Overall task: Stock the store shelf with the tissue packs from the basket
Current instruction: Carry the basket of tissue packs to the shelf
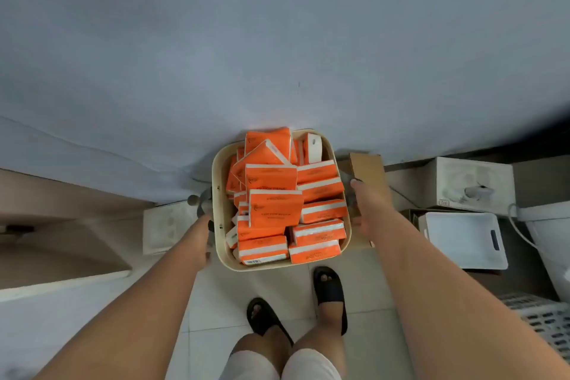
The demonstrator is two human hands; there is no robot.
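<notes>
A cream square basket (219,225) sits low in front of me, piled with several orange-and-white tissue packs (274,207). My left hand (204,234) grips the basket's left side, with the fingers hidden behind the rim. On the opposite rim my right hand (365,207) is pressed flat against the basket's right side, thumb up near the top corner. Both arms reach down from the bottom corners of the view. No store shelf is clearly visible; a plain grey wall fills the upper half.
My feet in black sandals (330,290) stand on the tiled floor just behind the basket. A brown cardboard box (367,166), a white carton (468,183) and a white bin (462,241) lie to the right. A beige ledge (61,244) runs along the left.
</notes>
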